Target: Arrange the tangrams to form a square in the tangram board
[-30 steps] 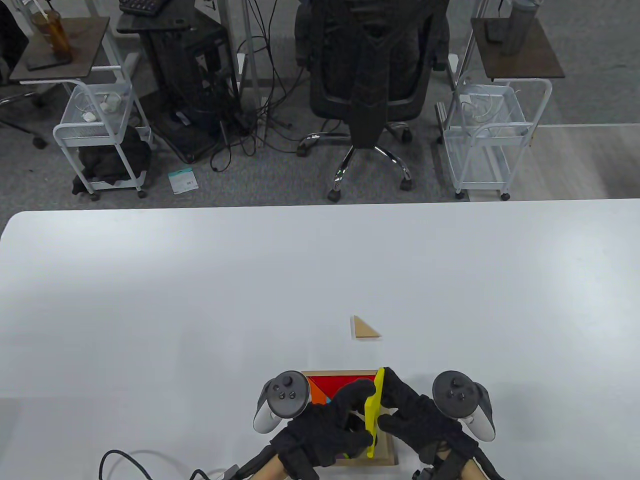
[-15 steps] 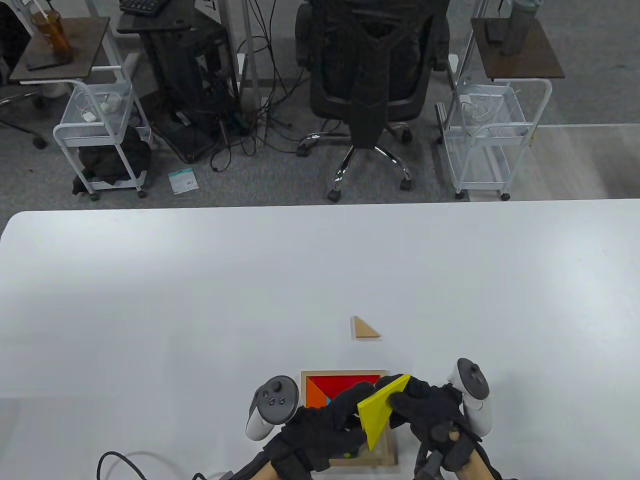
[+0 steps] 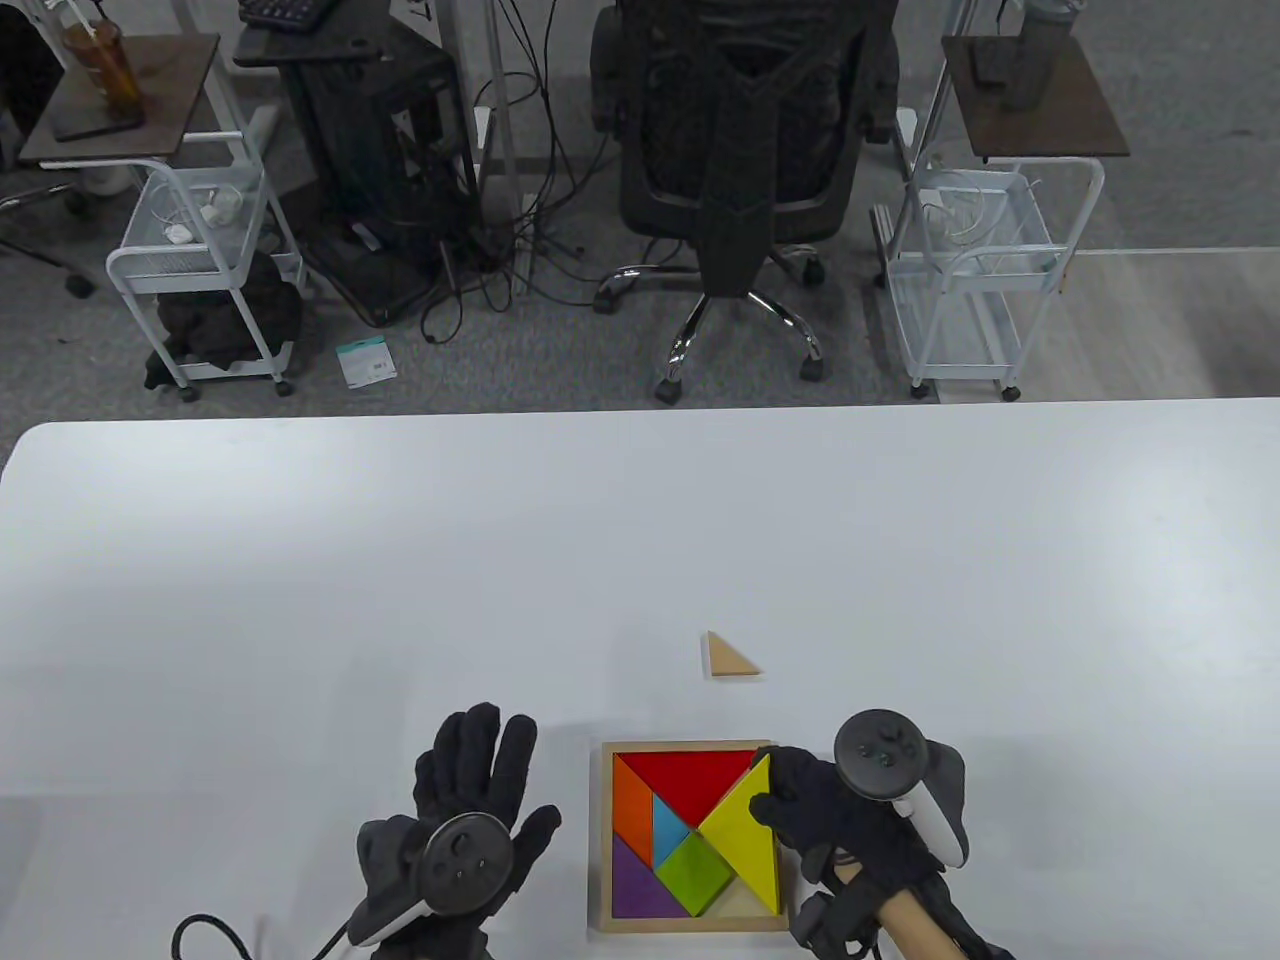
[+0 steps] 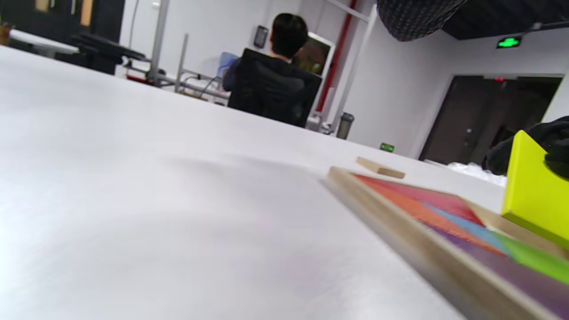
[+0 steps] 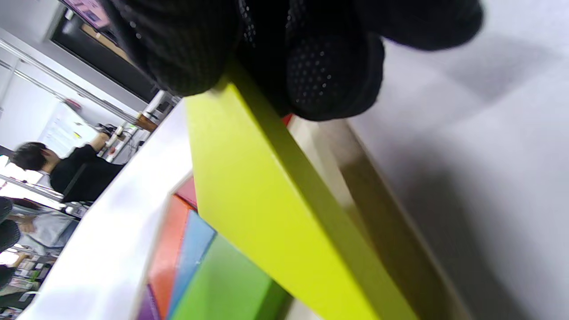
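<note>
The right hand (image 3: 850, 830) pinches the yellow triangle (image 3: 745, 835) by its far corner, tilting it into the tangram board (image 3: 600, 830) (1 tan triangle (image 3: 730, 657) waits beyond), while the left hand (image 3: 455, 820) rests spread flat, holding nothing, clear of the board.

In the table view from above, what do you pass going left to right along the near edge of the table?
Left hand → tangram board → purple piece → green piece → yellow triangle → right hand.
</note>
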Tool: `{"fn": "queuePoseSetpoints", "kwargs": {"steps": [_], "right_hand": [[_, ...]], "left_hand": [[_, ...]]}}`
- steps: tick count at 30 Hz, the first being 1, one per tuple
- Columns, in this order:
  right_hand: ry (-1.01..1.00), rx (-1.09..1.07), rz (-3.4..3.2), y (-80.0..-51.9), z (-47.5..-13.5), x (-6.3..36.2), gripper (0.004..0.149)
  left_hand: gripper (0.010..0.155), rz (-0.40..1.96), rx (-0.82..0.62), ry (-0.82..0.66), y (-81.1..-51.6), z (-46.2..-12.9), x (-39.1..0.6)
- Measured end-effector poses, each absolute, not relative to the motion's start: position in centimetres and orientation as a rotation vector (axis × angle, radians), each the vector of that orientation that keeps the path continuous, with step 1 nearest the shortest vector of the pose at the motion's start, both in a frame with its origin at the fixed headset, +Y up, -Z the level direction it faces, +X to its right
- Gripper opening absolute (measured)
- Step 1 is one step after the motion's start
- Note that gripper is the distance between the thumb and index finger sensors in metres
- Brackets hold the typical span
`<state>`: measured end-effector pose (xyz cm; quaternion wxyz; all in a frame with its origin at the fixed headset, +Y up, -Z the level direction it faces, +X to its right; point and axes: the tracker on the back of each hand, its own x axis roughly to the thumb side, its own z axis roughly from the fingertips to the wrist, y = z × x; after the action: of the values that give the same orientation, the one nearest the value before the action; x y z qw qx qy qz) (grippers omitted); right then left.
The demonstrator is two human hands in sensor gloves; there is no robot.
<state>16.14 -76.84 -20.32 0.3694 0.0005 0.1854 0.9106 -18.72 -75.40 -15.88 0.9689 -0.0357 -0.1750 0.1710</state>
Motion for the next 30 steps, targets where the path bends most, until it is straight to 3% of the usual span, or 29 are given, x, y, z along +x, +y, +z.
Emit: {"fn": "queuePoseSetpoints", "kwargs": {"steps": [9,24,30], "right_hand": [[0.480,-0.062,2.390,-77.3,-20.3,15.2,0.056],[0.269,-0.109,2.908,-76.8,-18.9,12.6,0.062],[0.014,-0.130,3.055,-74.5,-18.1,12.6,0.079]], "left_hand": [[0.078,0.369,-0.101,-0.288,-76.1,-15.9,-21.2],[0.079,0.352,-0.175,-0.265,-76.5,-15.9,-21.3],[0.077,0.246,-0.153,-0.181,-76.0,-15.7,-22.5]]}}
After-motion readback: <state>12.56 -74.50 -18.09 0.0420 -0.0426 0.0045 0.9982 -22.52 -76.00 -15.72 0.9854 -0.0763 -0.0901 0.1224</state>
